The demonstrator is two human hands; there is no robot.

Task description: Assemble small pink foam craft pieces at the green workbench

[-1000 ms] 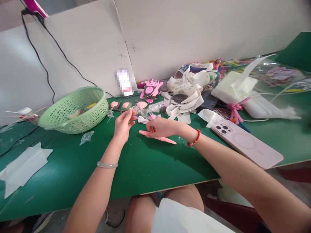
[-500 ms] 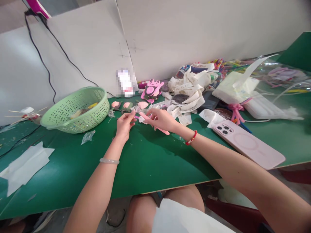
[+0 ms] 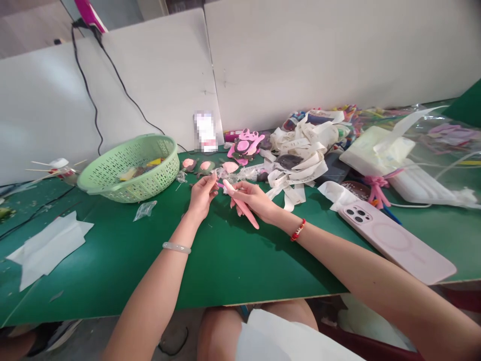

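Observation:
My left hand [image 3: 203, 198] is above the green table, thumb and fingertips pinched on one end of a small thin purple piece [image 3: 220, 185]. Facing it closely, my right hand [image 3: 256, 199] is closed around a long, flat pink piece [image 3: 248, 216] with a rounded end that slants down toward me. Something small and white shows between the two hands, too small to name. Just behind the fingers lie small dark pieces with pink tops, one of them a pink-topped piece [image 3: 230, 167], beside crumpled clear plastic [image 3: 246, 173].
A green plastic basket [image 3: 131, 194] stands left, with a small clear bag [image 3: 145, 211] before it. White paper [image 3: 52, 250] lies far left. Behind my hands are pink cutouts [image 3: 246, 145] and tangled white ribbon [image 3: 300, 145]. A pink phone [image 3: 398, 240] and tissue pack [image 3: 376, 145] lie right.
My view has shifted slightly, so most things sit further right. The pink piece in my right hand has turned to point more steeply down toward me. Both hands stay close together.

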